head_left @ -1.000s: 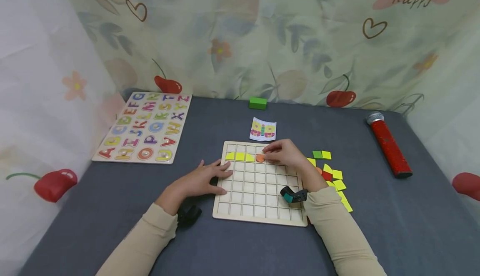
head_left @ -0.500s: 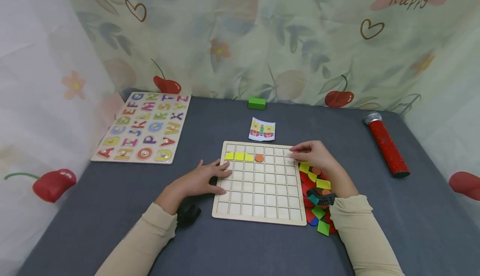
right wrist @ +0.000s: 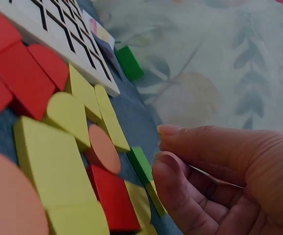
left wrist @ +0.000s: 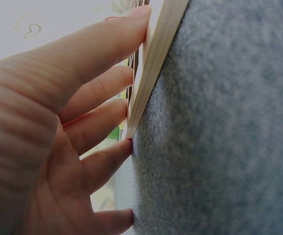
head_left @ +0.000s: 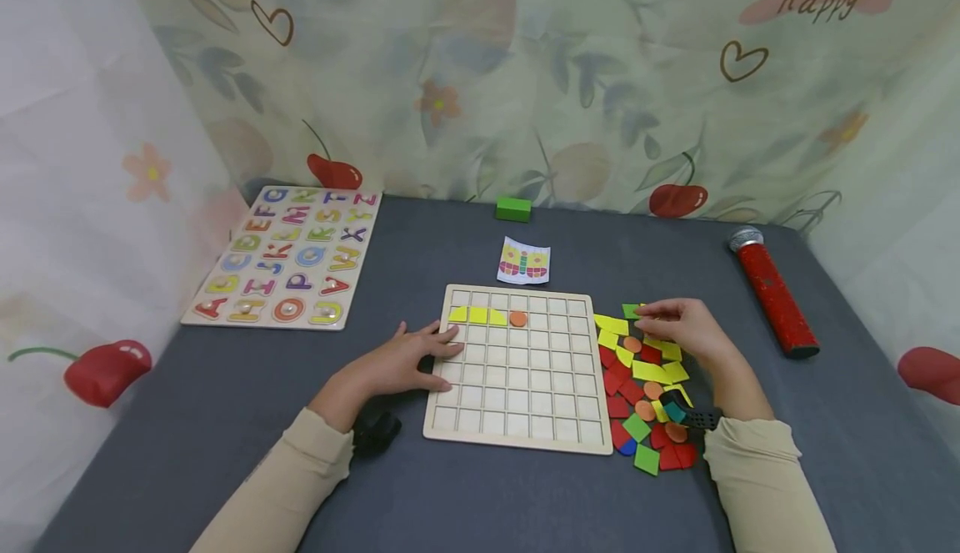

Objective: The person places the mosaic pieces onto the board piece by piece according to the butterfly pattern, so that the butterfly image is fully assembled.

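My left hand [head_left: 397, 361] rests its fingers on the left edge of a wooden grid board [head_left: 519, 376]. In the left wrist view its fingertips touch the board's side [left wrist: 153, 71] and the tablecloth. Three yellow pieces [head_left: 478, 315] and an orange disc [head_left: 518, 319] sit in one row of the grid. Right of the board, my right hand [head_left: 690, 328] hovers over the loose pieces, its fingertips beside a green square [head_left: 631, 311]. The right wrist view shows thumb and forefinger slightly apart with nothing between them, near the green square [right wrist: 141, 164].
Loose red, yellow, orange and green pieces [head_left: 634, 426] lie along the board's right side. Behind the board are a butterfly picture card [head_left: 523, 261] and a green block [head_left: 513, 209]. An alphabet puzzle [head_left: 288, 257] lies left, a red microphone [head_left: 772, 290] right.
My right hand has left the orange disc in the grid and moved right, past the board's edge, to the loose pieces. The left hand stays at the board's edge.
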Available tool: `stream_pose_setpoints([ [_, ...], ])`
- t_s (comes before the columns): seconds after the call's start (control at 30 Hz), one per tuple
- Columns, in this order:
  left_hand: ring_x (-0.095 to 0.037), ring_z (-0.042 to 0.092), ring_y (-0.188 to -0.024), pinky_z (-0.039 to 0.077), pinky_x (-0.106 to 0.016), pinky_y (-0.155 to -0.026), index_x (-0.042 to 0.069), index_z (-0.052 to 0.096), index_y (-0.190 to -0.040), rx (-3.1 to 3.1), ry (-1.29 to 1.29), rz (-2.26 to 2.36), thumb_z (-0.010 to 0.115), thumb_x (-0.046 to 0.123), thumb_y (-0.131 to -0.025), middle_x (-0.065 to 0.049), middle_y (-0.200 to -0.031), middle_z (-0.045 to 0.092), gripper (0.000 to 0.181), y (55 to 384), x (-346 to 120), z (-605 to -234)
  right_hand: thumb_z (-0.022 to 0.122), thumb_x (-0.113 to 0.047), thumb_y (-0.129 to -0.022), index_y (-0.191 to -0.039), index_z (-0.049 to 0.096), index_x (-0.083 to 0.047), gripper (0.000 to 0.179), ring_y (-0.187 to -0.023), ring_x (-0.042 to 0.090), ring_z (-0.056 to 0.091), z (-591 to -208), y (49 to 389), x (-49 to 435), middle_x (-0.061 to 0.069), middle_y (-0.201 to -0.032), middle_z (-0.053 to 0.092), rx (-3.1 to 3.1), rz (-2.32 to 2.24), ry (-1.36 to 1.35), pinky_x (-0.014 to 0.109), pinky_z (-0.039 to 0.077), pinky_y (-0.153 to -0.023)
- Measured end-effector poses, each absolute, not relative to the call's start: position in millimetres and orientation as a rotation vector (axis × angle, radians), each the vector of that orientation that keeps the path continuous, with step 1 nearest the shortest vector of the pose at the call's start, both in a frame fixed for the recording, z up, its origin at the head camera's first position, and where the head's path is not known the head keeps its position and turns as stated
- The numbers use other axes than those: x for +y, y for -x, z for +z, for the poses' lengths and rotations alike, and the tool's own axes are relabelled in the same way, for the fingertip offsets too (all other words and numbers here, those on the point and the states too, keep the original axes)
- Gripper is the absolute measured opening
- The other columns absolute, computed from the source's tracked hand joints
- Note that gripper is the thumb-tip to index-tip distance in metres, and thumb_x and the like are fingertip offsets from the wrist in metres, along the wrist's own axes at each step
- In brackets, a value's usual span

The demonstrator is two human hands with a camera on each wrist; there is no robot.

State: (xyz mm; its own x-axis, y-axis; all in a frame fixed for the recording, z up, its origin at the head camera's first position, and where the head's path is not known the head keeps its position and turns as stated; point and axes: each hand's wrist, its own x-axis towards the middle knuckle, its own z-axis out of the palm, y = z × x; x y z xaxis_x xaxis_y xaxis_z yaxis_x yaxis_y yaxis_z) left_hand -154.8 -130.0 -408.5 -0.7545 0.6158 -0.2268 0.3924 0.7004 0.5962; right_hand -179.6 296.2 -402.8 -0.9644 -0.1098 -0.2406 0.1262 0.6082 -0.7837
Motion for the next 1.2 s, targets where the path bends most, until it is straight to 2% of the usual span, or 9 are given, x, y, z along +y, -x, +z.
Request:
stream_pose_setpoints([
  [0.2, -0.028, 0.011, -0.145, -0.003, -0.064, -0.110, 0.015, 0.046, -0.138, 2.495, -0.788, 0.739, 0.071, 0.033, -0.081, -0.002, -0.152, 0.030, 0.065, 155, -130, -409, 0.064, -0.023, -0.089, -0.117, 0.059, 0.007, 0.042, -0.074, 0.008, 0.062, -405, 175, 308, 0.010, -0.096, 0.068, 2.604, -1.228, -0.040, 0.020, 0.053, -0.070],
  [0.37, -0.027, 0.011, -0.145, -0.004, -0.064, -0.110, 0.015, 0.046, -0.138, 2.497, -0.781, 0.745, 0.071, 0.033, -0.081, -0.002, -0.152, 0.030, 0.065, 155, -130, -409, 0.064, -0.024, -0.088, -0.114, 0.060, 0.007, 0.041, -0.074, 0.009, 0.061, -407, 171, 308, 0.008, -0.096, 0.069, 2.555, -1.229, 0.066, 0.023, 0.052, -0.069],
  [0.6, -0.027, 0.010, -0.146, -0.004, -0.063, -0.111, 0.015, 0.045, -0.139, 2.492, -0.783, 0.746, 0.071, 0.033, -0.081, -0.001, -0.152, 0.029, 0.066, 155, -130, -408, 0.068, -0.018, -0.085, -0.109, 0.066, 0.006, 0.035, -0.070, 0.007, 0.061, -410, 168, 298, 0.019, -0.106, 0.068, 2.448, -1.212, 0.265, 0.022, 0.051, -0.065],
  [0.73, -0.027, 0.010, -0.146, -0.004, -0.063, -0.111, 0.016, 0.045, -0.138, 2.492, -0.784, 0.749, 0.071, 0.032, -0.081, -0.001, -0.152, 0.029, 0.065, 155, -130, -408, 0.071, -0.016, -0.082, -0.106, 0.068, 0.005, 0.032, -0.063, 0.007, 0.054, -411, 168, 291, 0.015, -0.091, 0.068, 2.515, -1.125, 0.332, 0.019, 0.045, -0.057],
  [0.87, -0.027, 0.011, -0.145, -0.003, -0.064, -0.110, 0.015, 0.046, -0.138, 2.499, -0.796, 0.749, 0.072, 0.032, -0.081, -0.002, -0.151, 0.031, 0.065, 155, -131, -409, 0.073, -0.017, -0.080, -0.102, 0.069, 0.003, 0.030, -0.061, 0.009, 0.047, -412, 168, 285, 0.005, -0.078, 0.060, 2.582, -1.036, 0.356, 0.019, 0.040, -0.054],
  [1.07, -0.027, 0.011, -0.145, -0.003, -0.064, -0.110, 0.016, 0.046, -0.138, 2.503, -0.789, 0.746, 0.071, 0.033, -0.080, -0.002, -0.151, 0.030, 0.065, 155, -131, -410, 0.074, -0.015, -0.078, -0.095, 0.067, 0.000, 0.023, -0.064, 0.013, 0.047, -413, 169, 282, 0.002, -0.073, 0.052, 2.578, -1.008, 0.346, 0.020, 0.042, -0.056],
  [1.2, -0.027, 0.011, -0.145, -0.002, -0.064, -0.110, 0.016, 0.046, -0.138, 2.506, -0.788, 0.744, 0.072, 0.033, -0.080, -0.002, -0.152, 0.030, 0.065, 155, -131, -411, 0.073, -0.016, -0.080, -0.092, 0.066, 0.000, 0.021, -0.061, 0.013, 0.048, -412, 170, 283, 0.003, -0.072, 0.055, 2.529, -1.055, 0.284, 0.023, 0.043, -0.055],
])
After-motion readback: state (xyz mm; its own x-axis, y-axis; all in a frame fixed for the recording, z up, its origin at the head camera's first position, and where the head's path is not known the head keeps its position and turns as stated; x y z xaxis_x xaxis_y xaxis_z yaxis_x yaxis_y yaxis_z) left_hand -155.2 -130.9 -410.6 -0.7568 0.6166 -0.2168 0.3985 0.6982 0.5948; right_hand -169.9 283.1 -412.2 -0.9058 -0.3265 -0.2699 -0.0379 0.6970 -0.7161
